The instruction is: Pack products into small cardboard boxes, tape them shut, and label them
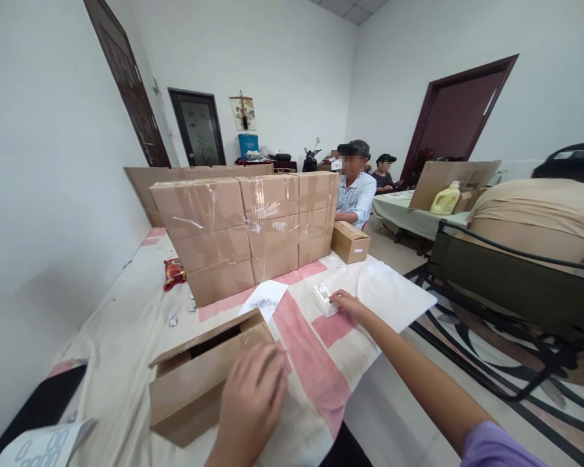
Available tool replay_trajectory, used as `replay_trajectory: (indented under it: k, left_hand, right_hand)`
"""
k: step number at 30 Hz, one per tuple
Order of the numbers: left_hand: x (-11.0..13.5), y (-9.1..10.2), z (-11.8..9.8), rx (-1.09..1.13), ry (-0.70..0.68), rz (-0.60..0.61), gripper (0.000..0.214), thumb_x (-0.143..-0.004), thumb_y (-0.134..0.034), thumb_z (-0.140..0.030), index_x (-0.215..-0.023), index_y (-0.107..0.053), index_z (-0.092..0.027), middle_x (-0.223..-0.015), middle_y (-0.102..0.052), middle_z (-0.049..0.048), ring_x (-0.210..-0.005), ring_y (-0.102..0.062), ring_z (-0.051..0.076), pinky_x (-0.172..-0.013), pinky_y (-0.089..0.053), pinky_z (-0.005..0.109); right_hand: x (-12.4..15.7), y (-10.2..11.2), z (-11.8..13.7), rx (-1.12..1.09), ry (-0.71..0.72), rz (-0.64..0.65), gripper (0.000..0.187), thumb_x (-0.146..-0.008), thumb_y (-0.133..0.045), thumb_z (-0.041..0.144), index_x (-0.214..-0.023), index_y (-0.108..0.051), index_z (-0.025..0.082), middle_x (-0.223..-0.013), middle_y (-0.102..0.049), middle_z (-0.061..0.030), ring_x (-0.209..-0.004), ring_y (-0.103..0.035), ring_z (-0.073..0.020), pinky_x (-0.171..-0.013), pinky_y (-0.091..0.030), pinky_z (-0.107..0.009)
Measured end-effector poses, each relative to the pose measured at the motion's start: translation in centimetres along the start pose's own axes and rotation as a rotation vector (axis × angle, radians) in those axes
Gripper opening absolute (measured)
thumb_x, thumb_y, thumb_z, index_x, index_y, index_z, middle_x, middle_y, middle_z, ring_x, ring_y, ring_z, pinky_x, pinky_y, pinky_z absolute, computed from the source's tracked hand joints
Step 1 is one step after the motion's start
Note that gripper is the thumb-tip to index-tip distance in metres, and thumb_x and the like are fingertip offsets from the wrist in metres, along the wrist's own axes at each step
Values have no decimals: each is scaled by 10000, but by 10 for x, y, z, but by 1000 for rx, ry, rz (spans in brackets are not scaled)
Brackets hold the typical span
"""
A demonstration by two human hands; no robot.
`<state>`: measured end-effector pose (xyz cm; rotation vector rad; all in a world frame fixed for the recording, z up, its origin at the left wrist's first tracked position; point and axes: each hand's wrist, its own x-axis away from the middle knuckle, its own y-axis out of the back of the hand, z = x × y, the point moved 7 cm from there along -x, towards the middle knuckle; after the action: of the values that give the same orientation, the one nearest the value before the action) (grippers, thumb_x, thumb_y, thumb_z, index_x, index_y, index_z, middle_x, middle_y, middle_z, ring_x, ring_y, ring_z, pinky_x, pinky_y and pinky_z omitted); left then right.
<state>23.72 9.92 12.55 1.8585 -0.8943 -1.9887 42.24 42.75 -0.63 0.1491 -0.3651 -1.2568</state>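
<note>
nine stacked cartons (274,239); one open box (189,392); one tape dispenser (324,301); three doors (200,130)

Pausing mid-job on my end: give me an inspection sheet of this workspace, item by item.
Surface: cream-and-pink cloth, wrinkled.
Work items: near cardboard box, top partly open; white tape dispenser; stacked cartons, taped.
Clutter: red packet, crumpled scraps, white paper.
Grips: left grip, a bare hand, at the near box's right end, contact unclear; right grip, also bare, fingertips at the dispenser, closure unclear.
Cables: nothing seen.
Surroundings: person in a cap behind the small carton; dark green seat at right.
</note>
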Motion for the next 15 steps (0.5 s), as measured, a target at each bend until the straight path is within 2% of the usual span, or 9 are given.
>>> replay_trajectory:
  k: [3, 6, 9, 10, 13, 15]
  left_hand:
    - [-19, -30, -38, 206, -62, 25, 251, -908, -528, -131, -1111, -653, -208, -1119, -724, 59, -1053, -645, 236, -932, -486, 400]
    - [-47, -82, -52, 320, -13, 167, 317, -930, -506, -181, -1217, -624, -241, -1217, -697, 58, -1111, -632, 241, -950, -507, 406]
    - [-72, -158, -33, 395, 173, 409, 465, -924, -522, -220, -1389, -529, -245, -1404, -609, 76, -1286, -560, 246, -1079, -474, 417]
    - [-79, -182, -24, 397, 213, 446, 497, -899, -545, -210, -1395, -530, -226, -1415, -605, 88, -1305, -552, 258, -1101, -464, 430]
    - [-87, -241, -1, 397, 304, 475, 585, -831, -614, -208, -1408, -524, -165, -1502, -541, 123, -1412, -467, 304, -1171, -403, 476]
    - [-83, -265, 6, 392, 359, 457, 607, -844, -604, -257, -1435, -499, -161, -1555, -487, 113, -1469, -392, 313, -1196, -369, 497]
  right_hand:
    - [-3, -3, -3, 10, -21, 4, 308, -981, -597, 459, -917, -620, 159, -737, -597, 31, -543, -502, -78, -519, -440, -217]
    - [-11, -3, -6, 38, -33, 17, 284, -975, -614, 441, -959, -632, 158, -719, -596, 41, -528, -505, -78, -519, -446, -219]
    - [-21, -3, -10, 81, -24, 38, 251, -955, -650, 402, -991, -644, 154, -712, -602, 45, -527, -515, -82, -532, -453, -227]
    - [-24, -3, -11, 95, -9, 41, 237, -946, -663, 384, -994, -645, 152, -724, -611, 41, -544, -530, -88, -549, -463, -233]
    - [-29, -7, -13, 134, 70, 17, 184, -900, -699, 316, -977, -646, 158, -793, -651, 21, -646, -592, -117, -643, -498, -268]
    - [-28, -8, -14, 157, 129, -17, 164, -848, -706, 283, -964, -651, 182, -829, -676, 16, -734, -626, -149, -719, -506, -291]
